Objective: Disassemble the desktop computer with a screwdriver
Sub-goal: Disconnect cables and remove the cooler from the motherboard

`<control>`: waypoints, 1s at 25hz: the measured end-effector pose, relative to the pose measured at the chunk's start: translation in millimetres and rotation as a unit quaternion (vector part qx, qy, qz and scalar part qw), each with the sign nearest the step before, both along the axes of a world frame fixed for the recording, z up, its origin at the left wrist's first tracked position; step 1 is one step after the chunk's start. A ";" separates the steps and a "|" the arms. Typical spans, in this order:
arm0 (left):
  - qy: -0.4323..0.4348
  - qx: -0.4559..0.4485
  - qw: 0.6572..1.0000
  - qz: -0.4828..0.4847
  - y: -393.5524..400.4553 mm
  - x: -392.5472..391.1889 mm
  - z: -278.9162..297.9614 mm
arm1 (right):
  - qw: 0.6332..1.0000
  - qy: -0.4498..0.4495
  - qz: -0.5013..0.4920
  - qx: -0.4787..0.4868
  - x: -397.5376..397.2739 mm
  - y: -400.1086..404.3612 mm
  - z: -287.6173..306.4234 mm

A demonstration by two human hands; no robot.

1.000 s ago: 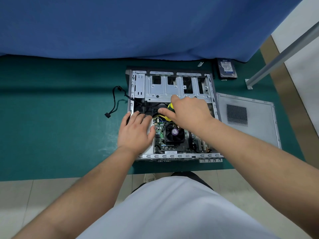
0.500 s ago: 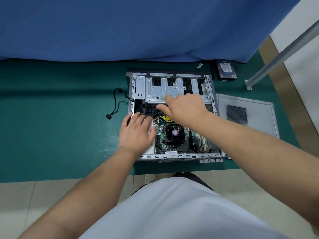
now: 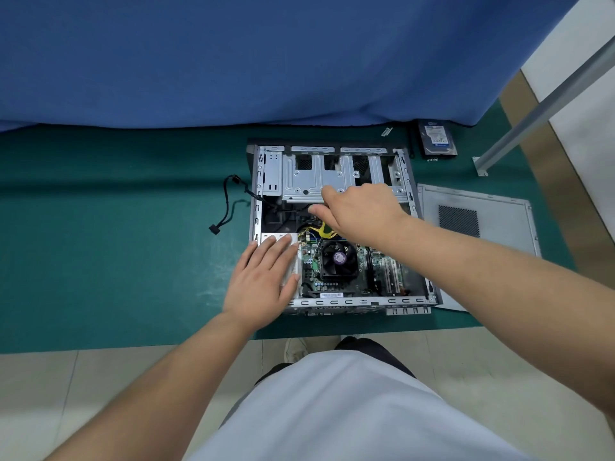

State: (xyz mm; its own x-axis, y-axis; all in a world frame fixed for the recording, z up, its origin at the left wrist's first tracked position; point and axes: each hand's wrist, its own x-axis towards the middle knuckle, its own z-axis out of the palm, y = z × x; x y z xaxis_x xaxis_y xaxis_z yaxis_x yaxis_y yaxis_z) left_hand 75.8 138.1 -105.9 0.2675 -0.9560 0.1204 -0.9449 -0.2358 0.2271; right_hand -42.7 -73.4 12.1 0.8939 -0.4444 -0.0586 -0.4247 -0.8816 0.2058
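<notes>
Here, computer case flat on green desk, open side up. Right hand reaching above the case's fan, fingers curled among yellow cables; hold unclear. Left hand flat, pressing the case's left edge.

Computer case is showing bare silver-grey metal, lying on a dark teal mat under a blue cloth. Inside the case, a black fan is carrying a purple centre label; yellow cables are lying just behind it. Right of the case, a grey side panel is showing a dark mesh patch.
</notes>
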 end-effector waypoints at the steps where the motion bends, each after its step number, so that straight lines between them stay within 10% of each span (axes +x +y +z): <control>1: -0.002 -0.010 1.000 0.005 0.9 -0.5 -1.3 | 1.000 -0.001 -0.008 0.024 3.5 0.3 -0.1; 5: -0.009 -0.024 1.000 0.003 -1.4 -0.6 -4.1 | 0.968 0.049 0.141 0.199 1.6 -12.7 13.4; 11: -0.024 -0.026 0.999 0.000 -1.9 -0.1 -6.0 | 0.999 0.009 -0.036 0.007 8.5 -0.1 1.4; 16: -0.044 0.001 0.999 0.010 -2.9 -1.2 -5.2 | 0.971 0.072 0.201 0.106 5.2 -13.7 13.0; 21: -0.039 -0.008 0.999 0.010 -3.8 -1.3 -5.3 | 1.000 0.002 0.019 -0.005 6.1 0.3 2.1; 25: -0.038 -0.011 0.999 0.011 -3.2 -1.6 -6.2 | 0.980 0.045 0.179 0.078 9.0 -7.6 9.5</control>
State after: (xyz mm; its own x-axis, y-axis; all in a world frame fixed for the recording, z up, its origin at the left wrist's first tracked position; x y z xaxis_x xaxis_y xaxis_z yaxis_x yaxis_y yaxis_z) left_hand 74.2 134.9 -112.1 0.2770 -0.9470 0.1625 -0.9545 -0.2518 0.1595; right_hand -33.8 -81.0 21.5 0.9788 -0.0830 -0.1872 -0.0691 -0.9944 0.0796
